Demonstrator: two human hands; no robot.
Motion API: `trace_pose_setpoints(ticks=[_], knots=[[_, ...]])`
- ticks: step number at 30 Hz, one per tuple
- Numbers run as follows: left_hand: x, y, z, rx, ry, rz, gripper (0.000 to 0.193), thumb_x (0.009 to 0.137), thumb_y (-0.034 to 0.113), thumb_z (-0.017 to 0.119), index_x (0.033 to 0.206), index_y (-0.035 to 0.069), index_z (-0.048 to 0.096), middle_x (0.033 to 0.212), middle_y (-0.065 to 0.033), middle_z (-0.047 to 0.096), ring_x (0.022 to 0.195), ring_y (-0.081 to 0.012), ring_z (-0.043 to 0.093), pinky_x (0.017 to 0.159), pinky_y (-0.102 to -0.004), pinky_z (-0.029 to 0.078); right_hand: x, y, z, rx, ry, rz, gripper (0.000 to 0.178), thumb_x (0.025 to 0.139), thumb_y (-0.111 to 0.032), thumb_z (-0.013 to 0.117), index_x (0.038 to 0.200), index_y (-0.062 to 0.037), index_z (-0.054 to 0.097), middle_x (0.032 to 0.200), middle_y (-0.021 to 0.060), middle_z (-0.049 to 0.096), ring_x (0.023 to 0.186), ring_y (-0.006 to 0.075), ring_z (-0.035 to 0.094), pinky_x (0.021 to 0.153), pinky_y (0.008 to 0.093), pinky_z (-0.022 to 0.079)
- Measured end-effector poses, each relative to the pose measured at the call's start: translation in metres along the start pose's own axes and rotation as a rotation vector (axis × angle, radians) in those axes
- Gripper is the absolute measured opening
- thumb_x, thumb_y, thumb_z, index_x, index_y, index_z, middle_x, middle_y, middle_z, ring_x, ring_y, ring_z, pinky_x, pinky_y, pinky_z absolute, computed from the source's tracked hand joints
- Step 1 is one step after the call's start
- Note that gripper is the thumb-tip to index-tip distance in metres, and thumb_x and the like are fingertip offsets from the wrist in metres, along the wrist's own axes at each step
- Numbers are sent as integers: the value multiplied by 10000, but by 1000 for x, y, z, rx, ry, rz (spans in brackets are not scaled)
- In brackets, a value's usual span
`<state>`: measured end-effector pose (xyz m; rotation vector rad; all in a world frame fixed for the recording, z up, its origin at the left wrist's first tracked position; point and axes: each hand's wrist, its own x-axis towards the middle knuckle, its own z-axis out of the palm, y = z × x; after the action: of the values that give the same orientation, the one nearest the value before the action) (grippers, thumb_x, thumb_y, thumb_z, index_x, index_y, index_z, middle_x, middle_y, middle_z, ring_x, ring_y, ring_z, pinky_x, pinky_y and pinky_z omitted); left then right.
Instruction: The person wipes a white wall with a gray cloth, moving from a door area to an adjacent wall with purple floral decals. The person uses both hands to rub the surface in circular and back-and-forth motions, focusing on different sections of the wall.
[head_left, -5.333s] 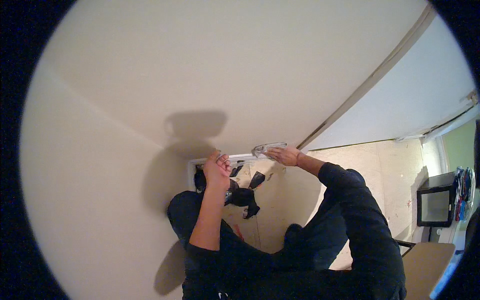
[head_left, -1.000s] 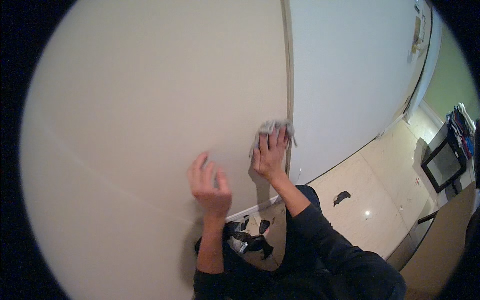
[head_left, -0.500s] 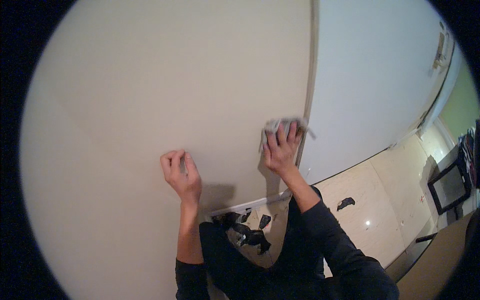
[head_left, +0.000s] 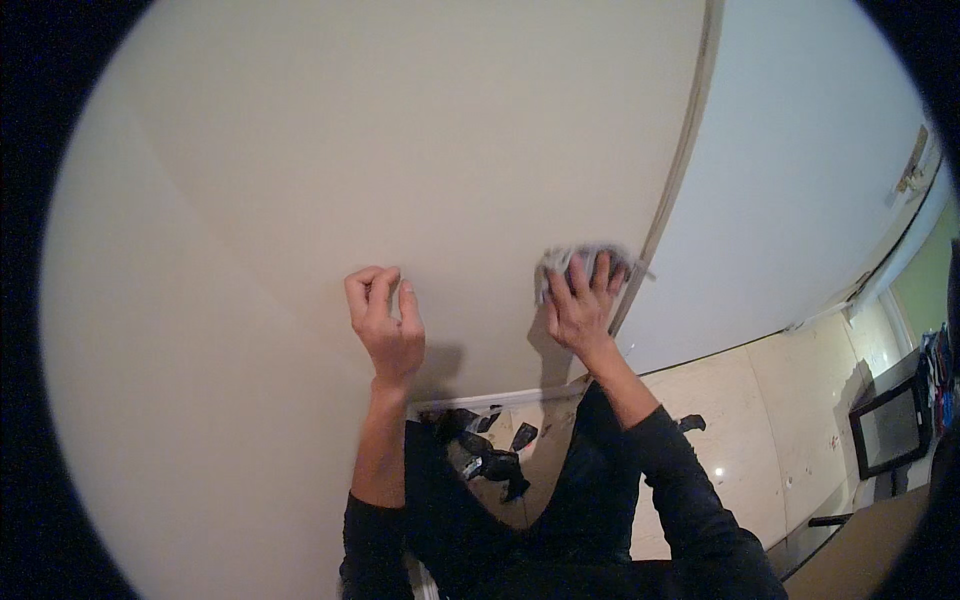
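Note:
Against the beige wall (head_left: 450, 150), my right hand (head_left: 583, 312) presses a crumpled grey rag (head_left: 598, 252), blurred at its edges. The rag lies close to the brown edge strip (head_left: 690, 140) where the wall meets a white door-like panel (head_left: 790, 170). To the left, my left hand (head_left: 392, 325) is raised at the wall with its fingers curled in towards the thumb. Whatever those fingers hold, if anything, is hidden from view.
Torn black scraps (head_left: 497, 462) lie on the floor between my legs by a white baseboard (head_left: 480, 399). Another black scrap (head_left: 690, 423) sits right of my knee on the pale tiles (head_left: 740, 400). A black-framed panel (head_left: 890, 428) leans at the far right.
The view has shifted, so the edge strip and panel appear farther right. Relative to the wall edge, the rag stays close by. My left hand sits slightly higher, still curled.

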<state>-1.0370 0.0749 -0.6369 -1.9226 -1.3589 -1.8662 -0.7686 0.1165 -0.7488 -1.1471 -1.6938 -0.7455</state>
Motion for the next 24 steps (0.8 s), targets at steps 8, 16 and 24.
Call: trace_pose_setpoints(ticks=[8,16,24], knots=[[-17,-15,-4,-62,69,-236,191,837,-81,583,1011,-26,639,1064,-127,592,932,-232,597,785,-327,508,25,-93,21,29,-164,-401,619,772,-240,678,1386,-279,610,1557,-31,454,1473,335,305,1191,582,103],[-29,-42,-34,-74,51,-452,215,856,-65,559,1059,-29,620,1106,-118,579,968,-205,607,820,-318,518,26,-68,16,59,-74,-229,519,811,-226,684,1328,-227,651,1510,0,505,1457,377,318,1175,610,93],[-34,-50,-43,-115,196,-500,258,854,-21,533,1099,-29,614,1128,-125,576,1016,-238,620,852,-355,533,59,-171,39,289,-487,-456,704,857,-180,585,1541,-238,428,1646,-45,304,1274,238,502,1061,498,424]])
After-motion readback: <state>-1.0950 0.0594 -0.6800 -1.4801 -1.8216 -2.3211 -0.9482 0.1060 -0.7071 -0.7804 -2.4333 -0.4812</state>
